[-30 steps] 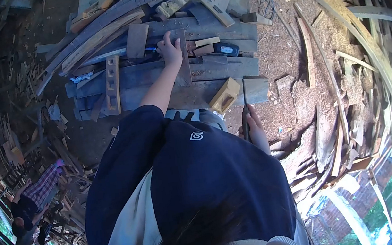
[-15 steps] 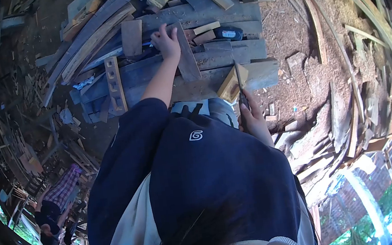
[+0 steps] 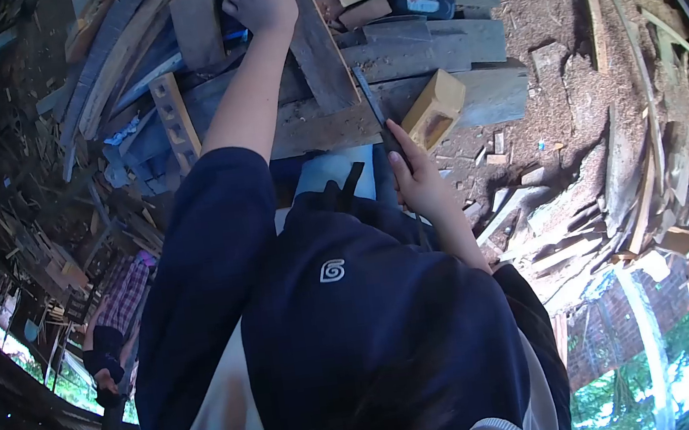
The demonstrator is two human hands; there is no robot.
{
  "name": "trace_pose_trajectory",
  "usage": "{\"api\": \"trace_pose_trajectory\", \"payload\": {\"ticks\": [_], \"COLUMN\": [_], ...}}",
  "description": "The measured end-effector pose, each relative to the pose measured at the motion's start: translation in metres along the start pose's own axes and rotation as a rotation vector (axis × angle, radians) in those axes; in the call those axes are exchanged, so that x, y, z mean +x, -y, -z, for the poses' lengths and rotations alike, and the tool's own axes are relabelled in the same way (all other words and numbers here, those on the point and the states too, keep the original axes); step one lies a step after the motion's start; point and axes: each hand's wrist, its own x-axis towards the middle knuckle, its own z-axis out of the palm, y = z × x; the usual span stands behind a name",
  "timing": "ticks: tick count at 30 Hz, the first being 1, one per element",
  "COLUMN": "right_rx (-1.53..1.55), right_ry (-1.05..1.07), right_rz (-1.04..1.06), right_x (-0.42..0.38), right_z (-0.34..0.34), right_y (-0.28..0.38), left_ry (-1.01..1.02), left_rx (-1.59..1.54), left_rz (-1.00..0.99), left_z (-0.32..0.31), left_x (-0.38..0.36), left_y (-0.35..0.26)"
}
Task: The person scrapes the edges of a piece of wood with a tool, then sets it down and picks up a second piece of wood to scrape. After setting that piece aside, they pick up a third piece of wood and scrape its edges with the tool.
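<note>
Daylight fills the scene, strongest on the sawdust ground (image 3: 545, 27) to the right, which looks washed pale, and on the foliage at the lower corners, which is blown out. The person's dark top (image 3: 357, 316) sits in deep shade and shows little detail. Short, hard shadows fall beside the wood scraps. A fisheye lens bends straight planks into curves toward the rim, and a black vignette rings the frame. The centre is fairly sharp; the edges are soft and smeared.

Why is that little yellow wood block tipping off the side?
The pale notched block sits crooked at the planks' near edge, partly overhanging. The right hand holds a thin metal tool beside it; the left hand presses a board.
</note>
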Motion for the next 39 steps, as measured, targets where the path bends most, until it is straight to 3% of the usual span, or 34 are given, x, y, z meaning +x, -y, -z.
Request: {"api": "trace_pose_trajectory", "payload": {"ticks": [1,5,7,9,13,24,26,30,32,39], "right_rx": [0.021,0.009,-0.011,-0.091,-0.083,-0.002,-0.037,-0.028,0.041,-0.122], "right_ry": [0.000,-0.010,0.025,-0.006,0.016,-0.024,-0.170,-0.187,-0.043,-0.166], "right_rz": [0.015,0.015,-0.026,0.099,0.043,0.109,0.352,0.353,0.063,0.171], "right_x": [0.001,0.000,0.001,0.004,0.014,0.058,0.073,0.062,0.042,0.017], "right_z": [0.000,0.004,0.004,0.002,0.000,-0.023,-0.030,-0.034,-0.026,-0.029], "right_y": [-0.005,-0.025,-0.034,-0.041,-0.048,-0.016,-0.001,-0.005,-0.013,-0.040], "left_ry": [0.193,0.079,0.059,0.011,-0.027,-0.050,0.043,0.050,-0.025,0.073], "left_rx": [0.056,-0.059,-0.029,-0.019,0.002,-0.001,-0.019,-0.017,0.038,-0.031], "left_rz": [0.126,0.209,0.188,0.179,0.171,0.144,0.214,0.213,0.202,0.222], "left_z": [0.009,-0.010,-0.013,-0.017,-0.021,-0.022,-0.012,-0.012,-0.022,-0.006], "left_x": [-0.002,-0.003,-0.005,-0.006,-0.004,-0.004,-0.005,-0.006,-0.004,-0.010], "left_y": [-0.010,-0.010,-0.008,-0.006,-0.003,-0.005,-0.015,-0.014,-0.007,-0.018]}}
